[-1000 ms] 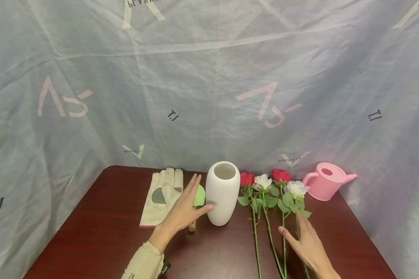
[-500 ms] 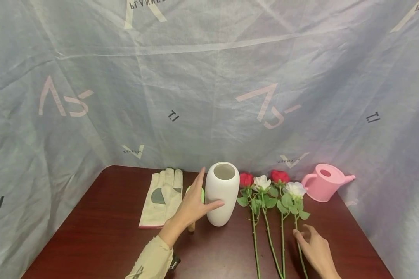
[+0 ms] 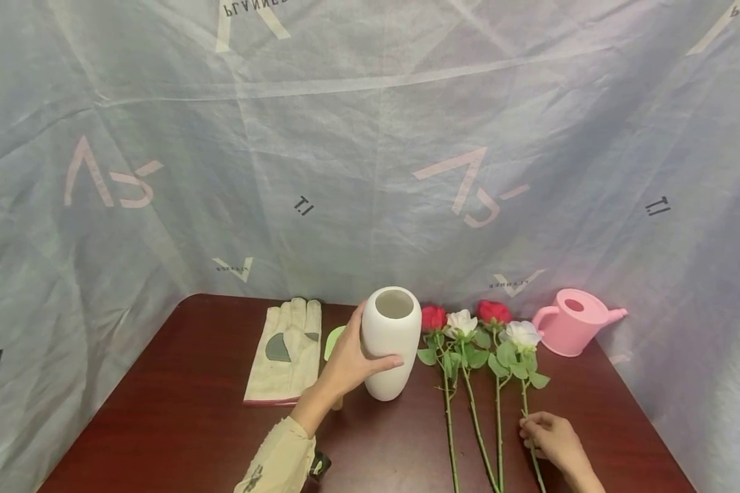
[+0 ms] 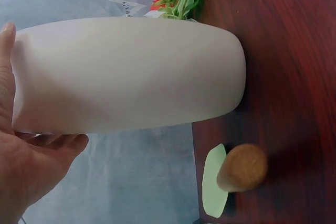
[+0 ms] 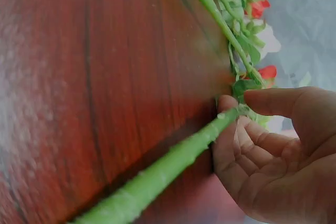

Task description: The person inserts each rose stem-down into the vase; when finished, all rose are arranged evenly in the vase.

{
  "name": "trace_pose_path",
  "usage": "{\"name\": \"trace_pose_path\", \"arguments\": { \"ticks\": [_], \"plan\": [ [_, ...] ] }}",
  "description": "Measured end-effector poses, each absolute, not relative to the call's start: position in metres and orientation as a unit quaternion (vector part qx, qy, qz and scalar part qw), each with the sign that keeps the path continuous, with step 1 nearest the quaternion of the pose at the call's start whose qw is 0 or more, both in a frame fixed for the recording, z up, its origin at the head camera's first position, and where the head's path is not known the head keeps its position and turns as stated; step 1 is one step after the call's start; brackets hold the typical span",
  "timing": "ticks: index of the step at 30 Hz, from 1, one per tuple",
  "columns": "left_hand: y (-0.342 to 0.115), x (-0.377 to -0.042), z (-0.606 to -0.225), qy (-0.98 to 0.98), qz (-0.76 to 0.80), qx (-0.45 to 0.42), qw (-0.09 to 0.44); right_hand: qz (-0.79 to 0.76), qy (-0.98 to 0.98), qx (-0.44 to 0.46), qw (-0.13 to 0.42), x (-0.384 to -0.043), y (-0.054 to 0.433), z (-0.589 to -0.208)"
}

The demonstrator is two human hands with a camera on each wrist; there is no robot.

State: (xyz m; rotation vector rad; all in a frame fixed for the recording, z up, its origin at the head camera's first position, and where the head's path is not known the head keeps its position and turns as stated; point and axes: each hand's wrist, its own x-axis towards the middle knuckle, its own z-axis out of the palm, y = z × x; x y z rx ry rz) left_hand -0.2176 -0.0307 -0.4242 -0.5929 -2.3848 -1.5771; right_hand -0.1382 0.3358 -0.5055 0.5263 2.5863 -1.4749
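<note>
A tall white vase stands upright near the middle of the table's back. My left hand holds its left side, thumb across the front and fingers around the back; the left wrist view shows the vase lying sideways in the picture. On the right, my right hand pinches the stem of the rightmost white rose between thumb and fingers. In the right wrist view this green stem runs from the fingertips toward the camera. Another white rose and two red roses lie to its left.
A pink watering can stands at the back right corner. Left of the vase lie a pale work glove and a green-bladed trowel with a wooden handle, partly behind my left hand. Grey cloth hangs around the table.
My left hand has moved right and closed around the vase. My right hand has drawn back from the leaves, lower along the stem, and now pinches it. The vase and roses have barely moved.
</note>
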Motion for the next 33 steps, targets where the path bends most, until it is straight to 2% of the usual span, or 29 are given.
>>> {"name": "trace_pose_path", "arguments": {
  "ticks": [4, 16, 24, 33],
  "plan": [
    [-0.029, -0.219, -0.428, -0.813, -0.532, -0.198, 0.127, -0.539, 0.815, 0.198, 0.076, -0.139, 0.339, -0.508],
    [-0.029, -0.221, -0.43, -0.832, -0.499, -0.19, 0.15, -0.56, 0.802, 0.199, 0.068, -0.131, 0.338, -0.504],
    [-0.028, -0.222, -0.434, -0.832, -0.497, -0.188, 0.159, -0.618, 0.767, 0.173, 0.023, -0.116, 0.332, -0.487],
    [-0.028, -0.222, -0.435, -0.831, -0.497, -0.189, 0.162, -0.758, 0.647, 0.082, -0.027, -0.108, 0.323, -0.466]
  ]
}}
